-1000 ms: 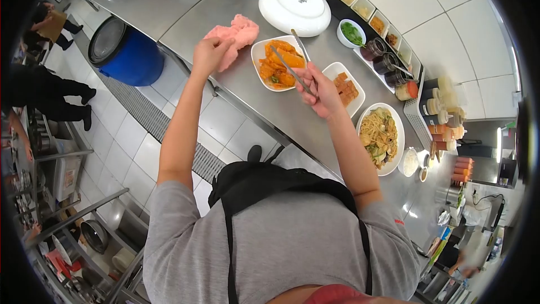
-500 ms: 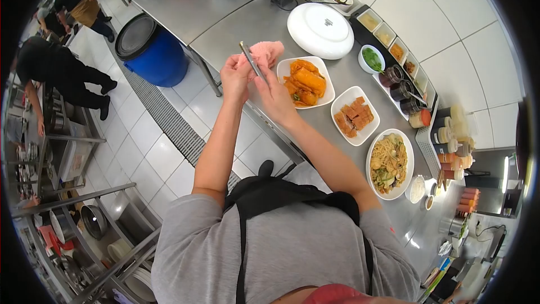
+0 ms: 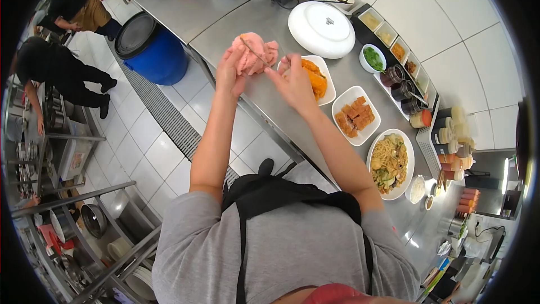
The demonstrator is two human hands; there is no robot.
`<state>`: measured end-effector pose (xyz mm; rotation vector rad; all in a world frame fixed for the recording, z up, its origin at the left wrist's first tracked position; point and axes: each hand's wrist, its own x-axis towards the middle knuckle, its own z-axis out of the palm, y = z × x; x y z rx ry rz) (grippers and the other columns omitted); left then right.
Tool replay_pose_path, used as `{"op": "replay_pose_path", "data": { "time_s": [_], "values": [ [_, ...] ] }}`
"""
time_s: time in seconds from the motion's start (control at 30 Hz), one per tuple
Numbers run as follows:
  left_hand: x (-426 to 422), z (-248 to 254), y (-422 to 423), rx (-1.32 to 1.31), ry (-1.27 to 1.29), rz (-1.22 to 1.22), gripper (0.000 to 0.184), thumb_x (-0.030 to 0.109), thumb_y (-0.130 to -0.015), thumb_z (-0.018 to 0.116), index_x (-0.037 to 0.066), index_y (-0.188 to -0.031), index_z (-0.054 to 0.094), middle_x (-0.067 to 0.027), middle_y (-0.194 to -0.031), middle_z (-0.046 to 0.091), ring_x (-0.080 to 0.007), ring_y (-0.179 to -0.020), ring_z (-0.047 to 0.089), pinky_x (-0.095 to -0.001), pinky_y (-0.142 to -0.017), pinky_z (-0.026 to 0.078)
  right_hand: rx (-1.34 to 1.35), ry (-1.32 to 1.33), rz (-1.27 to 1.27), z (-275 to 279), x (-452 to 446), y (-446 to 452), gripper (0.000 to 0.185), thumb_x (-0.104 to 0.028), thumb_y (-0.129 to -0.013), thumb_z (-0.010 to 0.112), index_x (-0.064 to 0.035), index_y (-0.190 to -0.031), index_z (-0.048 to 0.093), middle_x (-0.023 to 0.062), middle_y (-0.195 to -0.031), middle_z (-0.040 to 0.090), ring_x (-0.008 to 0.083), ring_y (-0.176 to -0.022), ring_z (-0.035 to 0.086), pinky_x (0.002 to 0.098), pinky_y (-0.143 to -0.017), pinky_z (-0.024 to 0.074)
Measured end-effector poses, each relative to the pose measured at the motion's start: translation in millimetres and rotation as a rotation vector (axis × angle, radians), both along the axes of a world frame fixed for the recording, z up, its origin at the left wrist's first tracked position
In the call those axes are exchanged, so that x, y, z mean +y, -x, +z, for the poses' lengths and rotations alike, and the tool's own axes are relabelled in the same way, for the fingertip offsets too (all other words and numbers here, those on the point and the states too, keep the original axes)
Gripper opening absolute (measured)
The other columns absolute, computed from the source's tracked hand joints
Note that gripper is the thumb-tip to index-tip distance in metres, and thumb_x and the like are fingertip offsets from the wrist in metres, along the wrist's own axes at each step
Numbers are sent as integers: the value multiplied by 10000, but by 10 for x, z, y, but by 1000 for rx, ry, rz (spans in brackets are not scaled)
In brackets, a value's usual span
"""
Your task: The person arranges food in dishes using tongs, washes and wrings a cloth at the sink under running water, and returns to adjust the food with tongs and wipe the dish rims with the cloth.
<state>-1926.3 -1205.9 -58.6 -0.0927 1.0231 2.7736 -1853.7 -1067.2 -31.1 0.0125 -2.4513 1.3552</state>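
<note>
My left hand point(image 3: 229, 72) is closed around a bunched pink cloth point(image 3: 263, 50) above the steel counter's front edge. A slim metal utensil point(image 3: 254, 50) lies slanted across the cloth; its exact kind is unclear. With pinched fingers, my right hand point(image 3: 295, 83) grips the utensil's near end. Just behind that hand, partly covered by it, is a square white bowl point(image 3: 329, 91) of orange, glazed food point(image 3: 316, 79). Nearer me are a white dish point(image 3: 340, 137) with sliced, fried pieces point(image 3: 354, 116) and an oval plate point(image 3: 409, 177) of noodles point(image 3: 388, 160).
An upturned white plate point(image 3: 320, 29) sits beyond the bowl. Along the wall stand a bowl of chopped greens point(image 3: 372, 58), sauce jars point(image 3: 402, 90) and squeeze bottles point(image 3: 447, 135). Left are a blue barrel point(image 3: 154, 53), a steel rack point(image 3: 112, 225) and two co-workers point(image 3: 62, 76) point(image 3: 84, 8).
The cloth is spread wider in my left hand, and the utensil is angled more across it. My right hand has shifted right, over the orange food's bowl. One co-worker's arms have moved.
</note>
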Motion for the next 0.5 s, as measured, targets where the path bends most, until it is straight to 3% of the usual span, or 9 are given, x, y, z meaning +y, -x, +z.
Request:
{"op": "replay_pose_path", "data": {
  "time_s": [0.13, 0.23, 0.33, 0.5],
  "values": [
    [48, 107, -125, 178, -74, -187, 351, 195, -888, 444, -8, -1174, 440, -109, -1055, 559, -179, -940, 572, -303, -790, 493, -15, -188, 49, -106, -8, 156, 306, -162, -794, 609, -32, -955, 385, 162, -696, 581, 302, -630, 600, 374, -539, 446],
    [36, 203, -184, 208, -55, -191, 374, 178, -884, 427, -34, -1191, 408, -182, -1083, 557, -245, -997, 567, -349, -827, 485, -33, -441, 26, -134, -66, 141, 265, -160, -806, 577, -37, -943, 386, 168, -705, 595, 324, -614, 603, 428, -516, 456],
    [20, 187, -182, 131, -179, -187, 383, 178, -886, 448, -19, -1212, 407, -117, -1054, 559, -197, -925, 580, -306, -778, 503, -112, -561, 9, -94, -114, 122, 226, -154, -820, 531, -39, -953, 388, 165, -696, 602, 338, -606, 602, 459, -510, 460],
    [85, 8, -68, 1, 101, 50, 270, 35, -830, 514, -14, -1084, 438, -137, -967, 570, -204, -810, 607, -277, -671, 524, -31, -661, 43, -133, -172, 39, 176, -109, -802, 461, -47, -951, 388, 142, -618, 587, 344, -578, 597, 460, -495, 457]
  ]
}}
